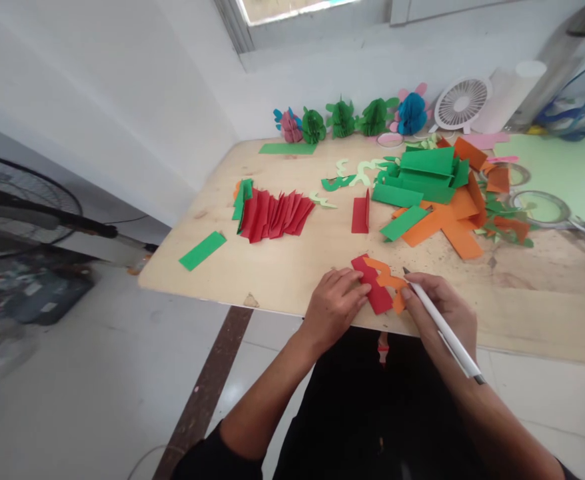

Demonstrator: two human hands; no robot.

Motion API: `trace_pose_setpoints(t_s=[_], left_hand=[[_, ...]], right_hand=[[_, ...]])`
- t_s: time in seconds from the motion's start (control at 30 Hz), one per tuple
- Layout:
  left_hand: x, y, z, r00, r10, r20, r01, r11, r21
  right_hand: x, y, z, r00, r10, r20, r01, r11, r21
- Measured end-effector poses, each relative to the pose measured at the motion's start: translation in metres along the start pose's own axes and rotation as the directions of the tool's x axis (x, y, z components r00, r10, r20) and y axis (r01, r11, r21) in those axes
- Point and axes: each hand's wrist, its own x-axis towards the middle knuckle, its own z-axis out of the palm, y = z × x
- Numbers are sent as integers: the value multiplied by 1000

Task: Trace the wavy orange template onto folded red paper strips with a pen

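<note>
My left hand lies at the table's front edge, its bent fingertips holding down a folded red paper piece. An orange wavy-edged paper cutout lies over the right side of that red paper. Slanting across my right hand is a white pen, gripped with its dark tip pointing up and left. The thumb and fingertips of that hand also touch the cutout's right end. Just beyond my hands stands a folded red card.
A row of pleated red papers and a green strip lie left. Green folded papers and orange strips pile up right, near scissors. Paper ornaments and a small white fan line the wall.
</note>
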Motion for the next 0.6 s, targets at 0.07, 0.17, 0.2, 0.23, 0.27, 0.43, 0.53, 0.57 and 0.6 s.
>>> trace_pose_setpoints(t_s=[0.07,0.17,0.2,0.23,0.27,0.43,0.53,0.57,0.6], left_hand=[[3,-1,3,1000,-9,-22,9,1000,-8],[3,2,5,997,-40,-60,37,998,-41],[2,3,5,996,-50,-77,46,998,-52],[1,4,5,994,-59,-92,53,997,-58],[0,5,5,993,-65,-102,60,996,-59],[0,6,4,993,-67,-93,64,997,-37],[2,6,2,996,-55,-77,52,998,-33],[2,6,2,996,-54,-75,52,998,-34],[2,6,1,996,-54,-74,51,998,-34]], right_hand=[[3,1,2,1000,-26,14,27,999,-28],[6,3,8,997,-57,61,60,997,-48],[6,4,10,995,-64,74,68,996,-53],[7,4,12,994,-73,86,78,995,-62],[7,5,15,992,-82,95,89,993,-75],[9,7,24,984,-138,115,159,967,-197],[9,11,24,973,-198,116,223,934,-279],[9,12,23,968,-220,118,246,921,-303],[9,13,22,963,-242,119,268,907,-325]])
